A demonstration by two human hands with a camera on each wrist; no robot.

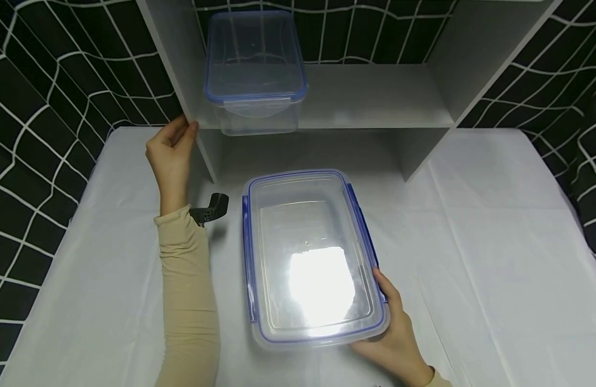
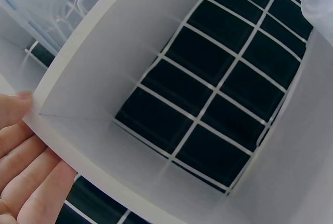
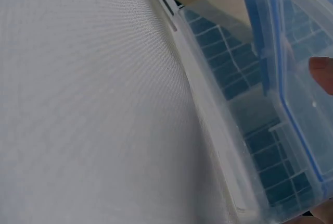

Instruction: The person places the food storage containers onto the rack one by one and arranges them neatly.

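My left hand pinches the front edge of the left side panel of a white shelf unit. In the left wrist view the thumb and the fingers lie at the corner where the boards meet. A large clear food container with blue side clips is in front of the shelf opening, slightly turned. My right hand holds it by its near right corner, thumb over the lid edge, the other fingers mostly hidden beneath. The right wrist view shows the clear container wall close over the white cloth.
A smaller clear food container with a blue-rimmed lid stands at the left on the upper shelf, its front overhanging the edge. White cloth covers the table. Dark walls with white netting flank both sides. A black camera mount sticks out from the left wrist.
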